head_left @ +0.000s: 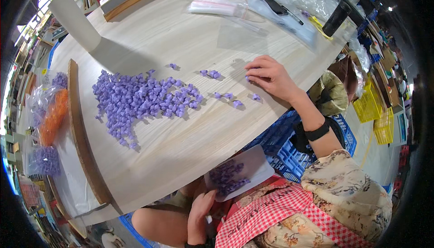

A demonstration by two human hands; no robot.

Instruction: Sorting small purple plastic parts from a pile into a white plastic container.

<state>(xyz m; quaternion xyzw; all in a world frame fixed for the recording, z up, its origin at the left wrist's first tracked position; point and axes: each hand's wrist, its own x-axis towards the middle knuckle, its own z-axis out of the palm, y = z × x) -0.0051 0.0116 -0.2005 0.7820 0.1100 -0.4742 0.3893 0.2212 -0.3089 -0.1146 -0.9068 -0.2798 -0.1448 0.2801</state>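
My right hand [271, 77] is above the right part of the table, its fingers pinched on a small purple flower-shaped bead [247, 78]. A few loose purple beads [237, 103] lie just left of and below it. Farther left spreads a large pile of the same purple beads [149, 95]. Below the table's near edge, over my lap, a pale translucent plastic bag [260, 164] has many purple beads in it. My left hand [202, 204] is closed at the bag's left edge; some of its fingers are hidden.
A white cylinder [77, 22] stands at the far left. A wooden strip [83, 135] edges the left side, with filled bags of purple and orange pieces [53, 117] beyond. Empty plastic bags [217, 6], a phone [271, 4] and a black bottle [337, 18] lie at the back. Blue crates [289, 155] stand below.
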